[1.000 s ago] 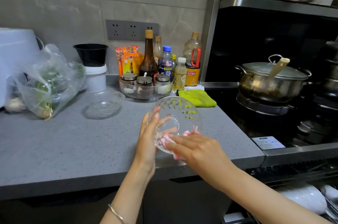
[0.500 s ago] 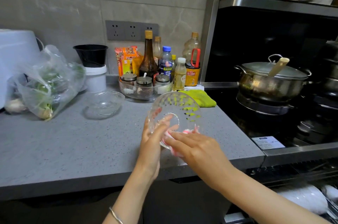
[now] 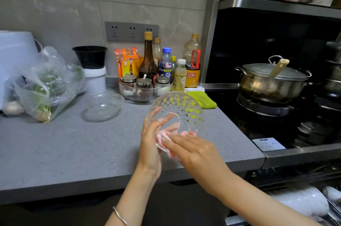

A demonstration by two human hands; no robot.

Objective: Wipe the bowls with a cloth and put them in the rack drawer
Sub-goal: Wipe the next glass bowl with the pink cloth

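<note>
Head view: a clear glass bowl [image 3: 175,115] is held tilted on edge above the tabletop [image 3: 55,152]. The left grip [image 3: 149,144] wraps that bowl's left rim, fingers showing through the glass. The right grip [image 3: 193,152] holds a pink cloth [image 3: 163,137] over the bowl's lower rim, fingers nearly straight. Beyond it to the left, a second glass bowl [image 3: 103,106] sits upright. Below it to the right is the rack drawer [image 3: 304,201].

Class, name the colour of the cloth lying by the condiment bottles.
The cloth is yellow-green; head view shows it.
</note>
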